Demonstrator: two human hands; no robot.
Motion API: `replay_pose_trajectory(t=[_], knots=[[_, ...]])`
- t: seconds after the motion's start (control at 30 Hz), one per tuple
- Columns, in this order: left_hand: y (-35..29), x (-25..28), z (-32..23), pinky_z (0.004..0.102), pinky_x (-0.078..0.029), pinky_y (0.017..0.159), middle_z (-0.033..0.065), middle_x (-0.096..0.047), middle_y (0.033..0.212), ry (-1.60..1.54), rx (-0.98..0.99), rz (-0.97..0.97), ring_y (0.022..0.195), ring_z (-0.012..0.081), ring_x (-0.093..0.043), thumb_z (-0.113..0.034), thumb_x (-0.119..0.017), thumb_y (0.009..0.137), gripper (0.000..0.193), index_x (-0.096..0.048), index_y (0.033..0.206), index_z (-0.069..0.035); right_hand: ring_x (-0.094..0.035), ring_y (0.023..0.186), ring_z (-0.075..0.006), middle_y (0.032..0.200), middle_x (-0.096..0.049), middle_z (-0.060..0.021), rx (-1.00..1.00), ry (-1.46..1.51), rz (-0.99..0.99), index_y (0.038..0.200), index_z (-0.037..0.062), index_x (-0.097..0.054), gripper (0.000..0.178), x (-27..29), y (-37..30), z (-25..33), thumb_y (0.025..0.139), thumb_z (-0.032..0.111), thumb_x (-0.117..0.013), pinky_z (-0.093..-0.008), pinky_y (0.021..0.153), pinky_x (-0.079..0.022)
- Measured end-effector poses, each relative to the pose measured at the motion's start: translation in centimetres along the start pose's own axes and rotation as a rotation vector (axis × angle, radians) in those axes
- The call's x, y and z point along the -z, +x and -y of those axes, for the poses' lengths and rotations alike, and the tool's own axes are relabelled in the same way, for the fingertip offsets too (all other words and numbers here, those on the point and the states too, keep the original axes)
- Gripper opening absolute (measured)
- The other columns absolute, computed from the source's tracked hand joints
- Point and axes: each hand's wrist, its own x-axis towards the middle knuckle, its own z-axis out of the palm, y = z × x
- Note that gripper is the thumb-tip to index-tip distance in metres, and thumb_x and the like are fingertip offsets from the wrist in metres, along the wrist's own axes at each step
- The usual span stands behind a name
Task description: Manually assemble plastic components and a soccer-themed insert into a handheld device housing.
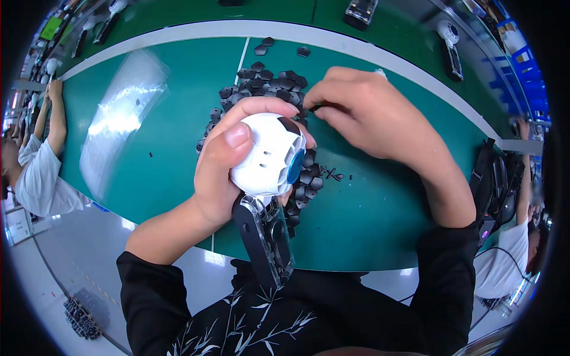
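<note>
My left hand is wrapped round the white ball-shaped head of a handheld device. One black pentagon patch and a blue disc show on the head. Its handle, black and clear plastic, hangs down toward me. To the right of the ball, my right hand has thumb and forefinger pinched on a small dark piece, mostly hidden by the fingers. Just behind and under the device spreads a pile of black pentagon pieces. Several small black bits lie right of the pile.
The green table carries a clear plastic sheet at left. Beyond its pale rim, similar devices lie on a green surface. A black bag sits at the right edge. Other people are at both sides.
</note>
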Motion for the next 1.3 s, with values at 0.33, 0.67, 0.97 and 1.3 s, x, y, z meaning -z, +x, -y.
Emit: replay_pose_trajectory(t=[0.33,0.67,0.97,1.3], knots=[[-0.1,-1.9,-0.7,0.0291,-0.049,0.042,0.0242,-0.059,0.101,0.187,-0.139,-0.340,0.050,0.0218,-0.058,-0.046,-0.037,0.094,0.056,-0.043,0.127,0.000,-0.066,0.071,-0.0179,0.083,-0.067,-0.0123,0.011,0.968,-0.303,0.096,-0.0051,-0.066,0.014,0.8,-0.6,2.3,0.083,-0.006,-0.065,-0.0225,0.066,-0.053],[-0.3,-2.9,-0.5,0.0281,-0.050,0.046,0.0196,-0.060,0.101,0.222,-0.150,-0.301,0.055,0.0206,-0.059,-0.042,-0.036,0.095,0.052,-0.044,0.126,-0.001,-0.066,0.071,-0.0162,0.086,-0.068,-0.0127,-0.169,1.169,-0.223,0.090,-0.0039,-0.067,0.010,1.3,-2.1,4.7,0.081,-0.007,-0.068,-0.0229,0.066,-0.056],[-0.8,-3.5,0.3,0.0285,-0.052,0.057,0.0195,-0.060,0.104,0.362,-0.176,-0.286,0.067,0.0214,-0.062,-0.038,-0.032,0.097,0.049,-0.044,0.127,-0.001,-0.063,0.068,-0.0133,0.081,-0.067,-0.0101,-0.392,1.186,-0.090,0.085,-0.0024,-0.065,0.007,2.1,-3.4,5.5,0.082,-0.002,-0.072,-0.0215,0.065,-0.054],[-1.2,-4.5,0.8,0.0296,-0.051,0.071,0.0157,-0.060,0.101,0.272,-0.255,-0.160,0.077,0.0192,-0.060,-0.026,-0.039,0.102,0.037,-0.041,0.131,-0.003,-0.058,0.061,-0.0118,0.077,-0.063,-0.0082,-0.495,1.170,-0.057,0.083,-0.0001,-0.061,0.012,1.1,-3.4,5.5,0.084,0.004,-0.072,-0.0226,0.056,-0.053]])
